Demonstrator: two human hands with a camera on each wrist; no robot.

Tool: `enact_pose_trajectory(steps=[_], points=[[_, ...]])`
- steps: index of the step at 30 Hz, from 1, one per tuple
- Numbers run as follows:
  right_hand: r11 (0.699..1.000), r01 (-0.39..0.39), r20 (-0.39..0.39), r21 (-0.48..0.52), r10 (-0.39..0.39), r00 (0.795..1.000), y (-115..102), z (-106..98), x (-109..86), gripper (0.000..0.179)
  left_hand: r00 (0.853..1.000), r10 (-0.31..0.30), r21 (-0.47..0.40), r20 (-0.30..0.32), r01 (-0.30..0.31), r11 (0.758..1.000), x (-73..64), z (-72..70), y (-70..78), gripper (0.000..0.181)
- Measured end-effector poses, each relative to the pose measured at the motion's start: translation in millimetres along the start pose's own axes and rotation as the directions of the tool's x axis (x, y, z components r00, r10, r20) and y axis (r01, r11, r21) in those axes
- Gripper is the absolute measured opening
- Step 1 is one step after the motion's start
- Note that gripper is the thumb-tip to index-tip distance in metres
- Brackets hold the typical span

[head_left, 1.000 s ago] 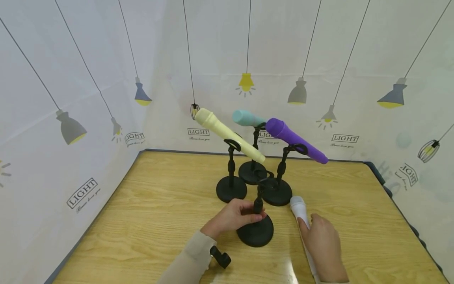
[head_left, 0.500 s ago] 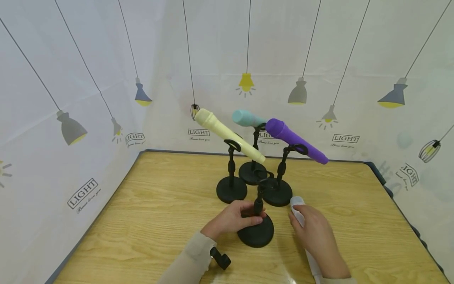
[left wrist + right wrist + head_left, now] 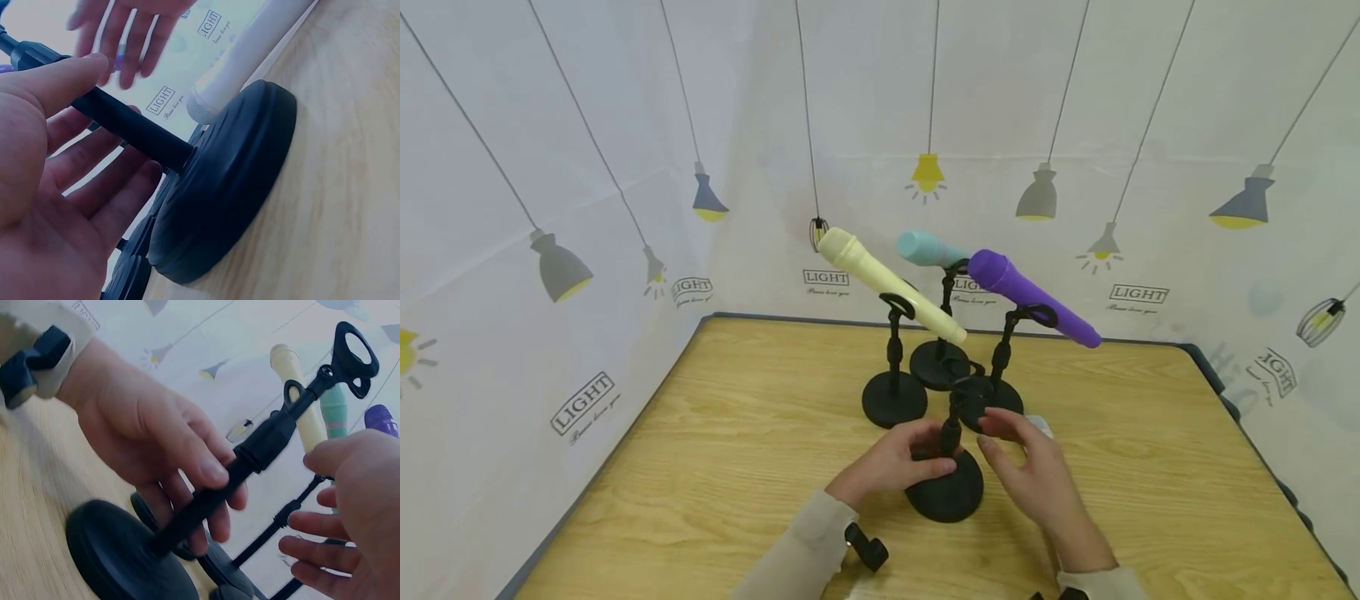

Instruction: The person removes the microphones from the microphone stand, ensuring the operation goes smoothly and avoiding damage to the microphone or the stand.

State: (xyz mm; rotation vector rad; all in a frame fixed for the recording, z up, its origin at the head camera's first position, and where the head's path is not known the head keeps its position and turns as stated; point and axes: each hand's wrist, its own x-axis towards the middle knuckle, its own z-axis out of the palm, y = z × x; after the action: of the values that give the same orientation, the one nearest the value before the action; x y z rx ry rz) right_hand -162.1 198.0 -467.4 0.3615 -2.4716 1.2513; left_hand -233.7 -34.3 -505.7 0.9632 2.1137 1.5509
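A wooden table (image 3: 737, 467) is under the grip. A black microphone stand (image 3: 265, 442) is in the grip: the left hand (image 3: 898, 457) is clamped on its pole, thumb on one side, fingers on the other. Three more stands (image 3: 895, 402) are past the grip, holding a yellow microphone (image 3: 891, 283), a purple microphone (image 3: 1033, 296) and a teal microphone (image 3: 928, 248), all tilted. A white microphone (image 3: 250, 56) lies to the right of the grip. The right hand (image 3: 1033, 479) is near the grip, fingers apart, holding nothing. The loop (image 3: 356, 353) above the grip has no microphone in it. This step looks like keeping the stand steady; the next move probably calls for bringing the right fingers in gently.
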Motion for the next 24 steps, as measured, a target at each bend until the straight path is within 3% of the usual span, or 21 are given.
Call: enact_pose_trajectory(steps=[8, 16, 24], points=[[0.991, 0.043, 0.018, 0.130, -0.046, 0.999, -7, 14, 4.8, 0.035, 1.000, 0.007, -0.027, 0.002, -0.007, 1.000, -1.6, 3.0, -0.3, 0.033], [0.983, -0.012, 0.012, 0.185, 0.010, 1.000, -14, 24, 6.9, 0.038, 1.000, 0.011, -0.004, -0.018, -0.011, 1.000, -0.9, 5.9, -2.6, 0.031], [0.929, -0.013, -0.041, 0.371, 0.030, 0.999, -18, 36, 8.1, 0.030, 0.999, 0.019, -0.024, -0.042, -0.020, 1.000, 0.9, 8.5, -4.1, 0.035]])
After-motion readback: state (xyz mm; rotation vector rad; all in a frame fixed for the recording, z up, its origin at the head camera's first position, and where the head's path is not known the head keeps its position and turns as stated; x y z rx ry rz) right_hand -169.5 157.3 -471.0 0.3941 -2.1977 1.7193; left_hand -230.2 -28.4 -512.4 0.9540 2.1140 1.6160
